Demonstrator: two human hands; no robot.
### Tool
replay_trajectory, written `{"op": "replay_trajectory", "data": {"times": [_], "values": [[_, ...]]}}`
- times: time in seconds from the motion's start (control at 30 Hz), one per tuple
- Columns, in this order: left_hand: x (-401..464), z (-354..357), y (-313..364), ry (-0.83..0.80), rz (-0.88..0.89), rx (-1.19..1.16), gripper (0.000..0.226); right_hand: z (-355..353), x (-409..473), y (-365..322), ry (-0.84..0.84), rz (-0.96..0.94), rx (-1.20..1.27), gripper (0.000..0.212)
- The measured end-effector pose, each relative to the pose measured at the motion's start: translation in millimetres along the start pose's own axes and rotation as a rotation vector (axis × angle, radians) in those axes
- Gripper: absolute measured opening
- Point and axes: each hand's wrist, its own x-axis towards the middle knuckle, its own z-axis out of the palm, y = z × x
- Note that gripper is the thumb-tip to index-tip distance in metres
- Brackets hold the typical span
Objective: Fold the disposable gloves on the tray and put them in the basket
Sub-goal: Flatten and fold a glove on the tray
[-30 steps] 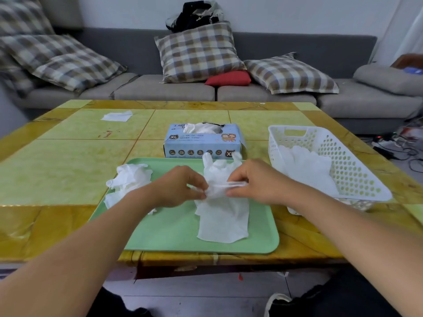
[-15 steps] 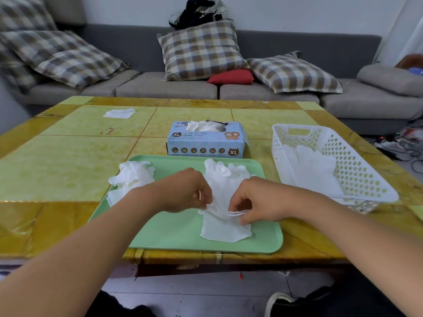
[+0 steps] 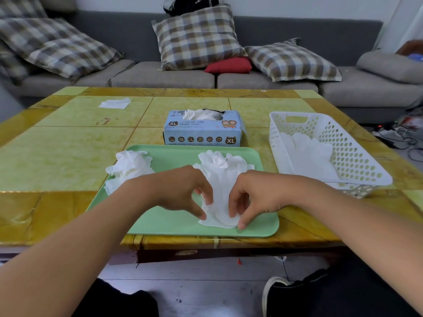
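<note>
Head view, forward and down over the table (image 3: 68,156).
One wide-angle camera sits above the near table edge, close over the tray (image 3: 174,227) and both forearms; it faces the far sofa (image 3: 274,33), with floor and knees showing at the bottom.

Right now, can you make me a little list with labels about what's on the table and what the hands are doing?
left hand: pinching the near end of the flat glove
right hand: pinching the same end from the other side
flat glove: white, lying on the tray, fingers pointing away
crumpled gloves: on the tray's left side, not folded
tray: green, at the table's near edge
basket: white, right of the tray, gloves inside
glove box: blue, behind the tray
</note>
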Motion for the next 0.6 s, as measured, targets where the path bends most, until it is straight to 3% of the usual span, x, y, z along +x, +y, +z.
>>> {"op": "replay_trajectory", "data": {"times": [0.13, 0.37, 0.5, 0.6], "values": [[-5.4, 3.0, 2.3, -0.017, 0.015, 0.056, 0.039, 5.5, 1.6, -5.6, -0.003, -0.008, -0.121, 0.030], [-5.3, 20.7, 9.0, 0.049, 0.040, 0.177, 0.040, 9.5, 5.2, -4.7, 0.053, -0.053, -0.219, 0.011], [-8.3, 2.0, 10.7, 0.245, 0.049, 0.060, 0.066, -15.6, -0.3, -5.9, 0.179, -0.113, 0.273, 0.013], [-8.6, -23.0, 15.4, 0.529, 0.136, -0.257, 0.052, -41.7, -1.8, -15.4, 0.373, -0.180, 0.791, 0.004]]}}
